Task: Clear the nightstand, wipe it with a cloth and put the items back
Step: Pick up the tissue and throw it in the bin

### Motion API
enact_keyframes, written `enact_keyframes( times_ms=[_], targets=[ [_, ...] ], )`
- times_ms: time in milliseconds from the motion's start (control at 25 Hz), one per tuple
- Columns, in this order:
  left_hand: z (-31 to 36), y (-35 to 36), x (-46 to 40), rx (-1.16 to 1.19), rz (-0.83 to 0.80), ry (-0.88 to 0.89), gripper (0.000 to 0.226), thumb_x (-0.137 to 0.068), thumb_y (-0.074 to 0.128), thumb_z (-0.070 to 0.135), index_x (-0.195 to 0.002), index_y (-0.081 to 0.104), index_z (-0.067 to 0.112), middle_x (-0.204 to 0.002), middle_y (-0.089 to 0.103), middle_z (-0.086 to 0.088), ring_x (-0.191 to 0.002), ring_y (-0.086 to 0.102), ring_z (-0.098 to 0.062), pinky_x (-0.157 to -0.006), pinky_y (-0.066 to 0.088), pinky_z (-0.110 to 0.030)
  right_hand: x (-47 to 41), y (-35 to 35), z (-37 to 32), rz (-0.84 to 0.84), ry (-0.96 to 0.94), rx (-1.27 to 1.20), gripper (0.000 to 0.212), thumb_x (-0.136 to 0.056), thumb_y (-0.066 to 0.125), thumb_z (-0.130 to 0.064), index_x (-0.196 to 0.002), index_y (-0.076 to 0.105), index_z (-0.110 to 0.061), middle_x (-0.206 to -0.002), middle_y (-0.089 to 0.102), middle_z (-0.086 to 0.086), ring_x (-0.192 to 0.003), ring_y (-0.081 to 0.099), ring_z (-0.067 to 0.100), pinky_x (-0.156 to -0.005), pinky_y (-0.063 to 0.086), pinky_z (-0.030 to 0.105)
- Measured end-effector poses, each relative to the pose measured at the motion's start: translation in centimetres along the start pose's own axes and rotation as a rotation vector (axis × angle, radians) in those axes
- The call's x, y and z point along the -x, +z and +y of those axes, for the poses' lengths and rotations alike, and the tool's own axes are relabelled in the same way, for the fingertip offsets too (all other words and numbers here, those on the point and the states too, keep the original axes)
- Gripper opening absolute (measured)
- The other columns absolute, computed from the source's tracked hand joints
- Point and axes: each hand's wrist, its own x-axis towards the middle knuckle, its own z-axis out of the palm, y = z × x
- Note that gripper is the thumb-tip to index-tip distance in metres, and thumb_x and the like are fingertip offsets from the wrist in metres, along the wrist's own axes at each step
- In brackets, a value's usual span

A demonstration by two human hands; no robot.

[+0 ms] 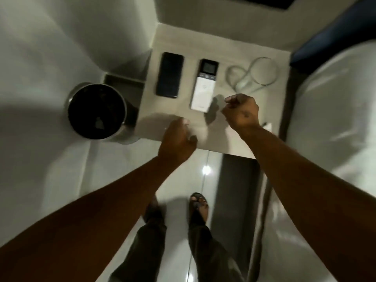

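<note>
Pale nightstand [215, 43] wedged between wall and bed [335, 102], with phone [169, 74], remote [203, 86] and glass [258, 74] lined up in a neat row, easy to grab. Both hands hover over the front edge: right hand [241, 110] loosely curled and empty beside the remote, left hand [178, 142] curled too, probably empty, it's blurry.

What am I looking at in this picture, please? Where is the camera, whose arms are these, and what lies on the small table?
No machine is here. The single picture comes from a wide-angle camera on a person's head, looking down, so you see their own bare arms and their feet on the glossy floor.

On the pale nightstand top lie a black rectangular phone, a white remote control with a small screen and a clear drinking glass with a handle.

The left hand hovers at the front edge. The right hand is loosely closed near the remote. Neither visibly holds anything. A round dark bin stands beside the nightstand.
</note>
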Motion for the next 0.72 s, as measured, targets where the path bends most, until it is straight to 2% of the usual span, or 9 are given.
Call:
enact_keyframes(
  times_ms=[120, 240, 320, 360, 480, 600, 680, 720],
  targets=[
    [6.8, 7.8, 1.1, -0.065, -0.166, 0.094, 0.049, -0.083, 0.071, 0.028, -0.125, 0.054, 0.009, -0.114, 0.064, -0.013, -0.103, 0.065, -0.030, -0.087, 0.058, -0.045, -0.3, -6.9, 5.3, 0.108, 0.091, 0.118, 0.022, -0.085, 0.071, -0.010, -0.105, 0.071, -0.019, -0.095, 0.064, -0.002, -0.097, 0.067, 0.019, -0.080, 0.050, 0.024],
    [10.9, 13.1, 1.3, -0.086, -0.220, 0.074, 0.051, -0.077, 0.077, 0.037, -0.118, 0.056, 0.014, -0.107, 0.069, -0.007, -0.095, 0.070, -0.027, -0.074, 0.061, -0.038, 0.2, -9.8, 9.7, 0.110, 0.266, 0.112, 0.034, -0.087, 0.075, -0.022, -0.119, 0.065, -0.017, -0.105, 0.061, 0.000, -0.103, 0.063, 0.021, -0.092, 0.055, 0.034],
    [11.7, 14.6, 0.6, -0.110, -0.190, 0.053, 0.052, -0.076, 0.079, 0.042, -0.116, 0.061, 0.013, -0.103, 0.070, -0.005, -0.092, 0.070, -0.023, -0.067, 0.055, -0.028, 0.2, -9.5, 11.8, 0.060, 0.309, 0.015, 0.045, -0.085, 0.078, -0.022, -0.126, 0.061, -0.014, -0.119, 0.065, 0.008, -0.113, 0.064, 0.026, -0.100, 0.054, 0.042],
    [11.7, 15.0, 0.1, -0.134, -0.173, 0.037, 0.052, -0.078, 0.079, 0.042, -0.116, 0.064, 0.011, -0.107, 0.070, -0.008, -0.096, 0.070, -0.024, -0.069, 0.052, -0.026, 0.2, -9.2, 12.3, 0.048, 0.306, -0.036, 0.045, -0.084, 0.078, -0.019, -0.125, 0.061, -0.012, -0.126, 0.065, 0.011, -0.117, 0.063, 0.028, -0.101, 0.054, 0.044],
    [11.8, 14.9, -1.1, -0.188, -0.160, -0.031, 0.047, -0.083, 0.075, 0.031, -0.121, 0.064, 0.006, -0.119, 0.068, -0.013, -0.110, 0.067, -0.029, -0.077, 0.049, -0.028, 0.0, -7.8, 13.3, 0.004, 0.300, -0.081, 0.032, -0.086, 0.074, -0.009, -0.117, 0.068, -0.011, -0.120, 0.069, 0.012, -0.109, 0.067, 0.029, -0.096, 0.057, 0.046],
    [11.0, 13.4, -2.2, -0.044, -0.205, -0.144, 0.035, -0.086, 0.068, 0.010, -0.120, 0.064, 0.004, -0.117, 0.070, -0.011, -0.107, 0.066, -0.026, -0.070, 0.039, -0.018, 0.0, -6.0, 11.6, -0.055, 0.357, -0.216, 0.016, -0.087, 0.069, -0.001, -0.094, 0.071, -0.015, -0.104, 0.071, 0.014, -0.088, 0.068, 0.023, -0.089, 0.060, 0.045],
    [9.4, 10.7, -2.5, 0.100, -0.181, -0.199, 0.031, -0.086, 0.065, -0.001, -0.118, 0.063, 0.002, -0.112, 0.068, -0.009, -0.103, 0.065, -0.025, -0.075, 0.045, -0.017, 0.3, -4.0, 9.2, -0.076, 0.364, -0.325, 0.021, -0.088, 0.068, 0.002, -0.080, 0.071, -0.017, -0.091, 0.070, 0.014, -0.076, 0.068, 0.024, -0.080, 0.063, 0.042],
    [8.5, 9.1, -2.4, 0.159, -0.143, -0.202, 0.029, -0.086, 0.064, -0.002, -0.115, 0.063, 0.002, -0.112, 0.068, -0.011, -0.104, 0.065, -0.026, -0.083, 0.050, -0.023, 0.5, -2.8, 8.0, -0.096, 0.345, -0.365, 0.023, -0.088, 0.067, 0.005, -0.078, 0.070, -0.016, -0.085, 0.070, 0.013, -0.072, 0.067, 0.024, -0.075, 0.063, 0.038]
  ],
)
